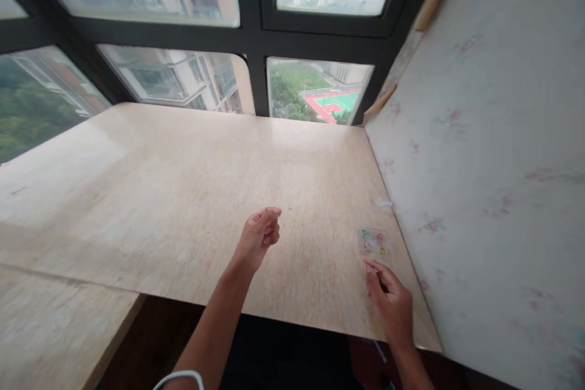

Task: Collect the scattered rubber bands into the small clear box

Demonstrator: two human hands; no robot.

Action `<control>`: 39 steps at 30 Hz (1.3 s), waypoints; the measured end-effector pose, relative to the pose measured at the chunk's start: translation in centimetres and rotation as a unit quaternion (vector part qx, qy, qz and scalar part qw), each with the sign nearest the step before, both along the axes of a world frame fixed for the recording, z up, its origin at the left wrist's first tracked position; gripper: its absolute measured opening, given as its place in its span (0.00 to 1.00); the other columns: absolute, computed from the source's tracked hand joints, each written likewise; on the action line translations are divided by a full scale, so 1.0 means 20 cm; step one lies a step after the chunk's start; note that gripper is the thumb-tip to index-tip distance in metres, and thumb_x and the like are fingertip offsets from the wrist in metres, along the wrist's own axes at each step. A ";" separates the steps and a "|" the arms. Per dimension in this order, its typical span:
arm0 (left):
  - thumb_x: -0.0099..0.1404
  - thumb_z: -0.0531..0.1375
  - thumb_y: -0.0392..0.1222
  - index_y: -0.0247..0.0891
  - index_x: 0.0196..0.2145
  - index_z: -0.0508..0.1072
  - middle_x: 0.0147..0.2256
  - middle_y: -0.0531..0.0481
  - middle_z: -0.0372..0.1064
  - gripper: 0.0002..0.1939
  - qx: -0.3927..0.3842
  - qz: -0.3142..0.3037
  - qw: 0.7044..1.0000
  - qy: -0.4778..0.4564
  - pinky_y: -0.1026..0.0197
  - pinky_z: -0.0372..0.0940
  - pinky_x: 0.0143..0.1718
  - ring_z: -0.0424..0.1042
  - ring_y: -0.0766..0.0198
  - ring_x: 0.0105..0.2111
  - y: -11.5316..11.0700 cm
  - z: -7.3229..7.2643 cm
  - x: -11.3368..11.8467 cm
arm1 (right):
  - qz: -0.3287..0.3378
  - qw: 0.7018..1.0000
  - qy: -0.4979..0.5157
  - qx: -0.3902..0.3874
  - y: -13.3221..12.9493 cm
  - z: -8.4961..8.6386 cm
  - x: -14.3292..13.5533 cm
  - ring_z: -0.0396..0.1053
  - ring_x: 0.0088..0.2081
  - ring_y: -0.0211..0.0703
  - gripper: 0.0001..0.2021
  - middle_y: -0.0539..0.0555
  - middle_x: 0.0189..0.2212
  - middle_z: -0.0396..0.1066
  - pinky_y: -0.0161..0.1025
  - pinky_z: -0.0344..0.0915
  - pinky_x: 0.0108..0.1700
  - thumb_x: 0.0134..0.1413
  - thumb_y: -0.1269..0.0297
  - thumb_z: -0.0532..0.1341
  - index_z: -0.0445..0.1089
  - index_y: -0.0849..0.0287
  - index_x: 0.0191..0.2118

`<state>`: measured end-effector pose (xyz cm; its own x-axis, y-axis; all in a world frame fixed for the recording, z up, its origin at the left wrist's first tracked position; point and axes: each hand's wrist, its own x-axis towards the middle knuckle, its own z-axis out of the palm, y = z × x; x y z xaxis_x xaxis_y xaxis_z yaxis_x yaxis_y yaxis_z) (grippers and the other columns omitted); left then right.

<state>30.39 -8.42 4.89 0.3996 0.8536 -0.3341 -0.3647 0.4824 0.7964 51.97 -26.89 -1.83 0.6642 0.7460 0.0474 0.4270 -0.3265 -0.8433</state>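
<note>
My left hand (261, 235) is raised over the middle of the marble-patterned counter, its fingers curled in and the thumb against the index finger. Whatever it may pinch is too small or hidden to make out. On the right, my right hand (392, 300) is closed too, with thumb and index fingertips together; I cannot make out anything between them. Just beyond those fingertips lies a small clear plastic case (375, 242) with several coloured bits in it, green, red and yellow among them. Its exact kind does not show.
The pale counter (192, 177) runs back to dark window frames (256, 36). A wall with flowered paper (479, 195) bounds it on the right. A crumpled clear scrap (382, 203) lies by that wall. At front left, the counter meets a second slab (55, 323).
</note>
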 end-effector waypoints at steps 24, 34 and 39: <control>0.63 0.54 0.42 0.40 0.37 0.77 0.26 0.45 0.72 0.11 0.520 -0.269 0.711 0.390 0.60 0.59 0.31 0.68 0.61 0.26 -0.29 -0.17 0.88 | 0.036 0.999 0.000 0.036 0.00 0.00 0.00 0.59 0.19 0.35 0.15 0.47 0.16 0.62 0.31 0.54 0.21 0.60 0.58 0.52 0.68 0.59 0.28; 0.64 0.53 0.42 0.39 0.47 0.73 0.22 0.50 0.69 0.16 0.491 -0.225 0.742 0.397 0.61 0.59 0.31 0.66 0.64 0.23 -0.19 -0.17 0.74 | 0.035 0.998 0.029 0.043 -0.01 -0.02 0.00 0.67 0.22 0.40 0.14 0.51 0.22 0.71 0.33 0.63 0.24 0.59 0.58 0.54 0.74 0.59 0.42; 0.66 0.51 0.44 0.38 0.48 0.72 0.24 0.50 0.71 0.17 0.491 -0.201 0.707 0.467 0.62 0.60 0.32 0.68 0.63 0.25 -0.09 -0.24 0.55 | 0.020 0.993 0.099 0.056 0.00 -0.01 0.00 0.63 0.19 0.37 0.15 0.48 0.18 0.65 0.33 0.62 0.23 0.57 0.56 0.57 0.74 0.60 0.41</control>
<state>41.36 -10.23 0.09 0.6724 0.7374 0.0638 0.5508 -0.5561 0.6223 52.00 -26.95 -2.03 0.6381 0.7700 0.0034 0.2605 -0.2116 -0.9420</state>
